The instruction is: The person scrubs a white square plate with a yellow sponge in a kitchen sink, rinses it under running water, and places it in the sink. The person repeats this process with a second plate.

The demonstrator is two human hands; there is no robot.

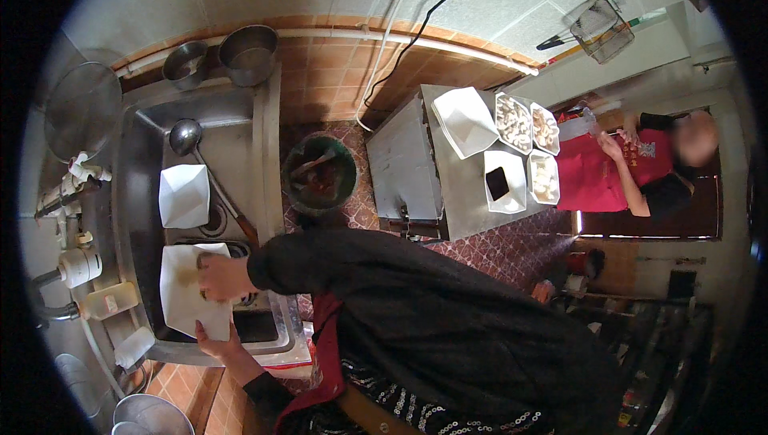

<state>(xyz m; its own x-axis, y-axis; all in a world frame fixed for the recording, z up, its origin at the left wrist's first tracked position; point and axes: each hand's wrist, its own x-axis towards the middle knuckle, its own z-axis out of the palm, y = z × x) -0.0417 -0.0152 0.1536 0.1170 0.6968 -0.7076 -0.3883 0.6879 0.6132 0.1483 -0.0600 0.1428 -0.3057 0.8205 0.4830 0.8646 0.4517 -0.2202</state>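
Over the stainless steel sink (237, 117), my left hand (217, 342) grips the near lower corner of a white angular dish (180, 309). My right hand (227, 279) presses down on the dish's face, its fingers curled over a small brownish pad that is mostly hidden. A brownish smear shows on the dish beside those fingers. Farther along the sink lies a second white angular dish (185, 196), apart from both hands. A steel ladle (186, 137) rests next to it, its long wooden-ended handle slanting toward my right sleeve.
Steel pots (248, 56) stand at the sink's end. A faucet (81, 267) and a yellowish bottle (111, 301) line its far side. A green bin (320, 172) is on the floor. White dishes with food (513, 123) sit on a steel counter (459, 195), near a person (624, 165) in a red apron.
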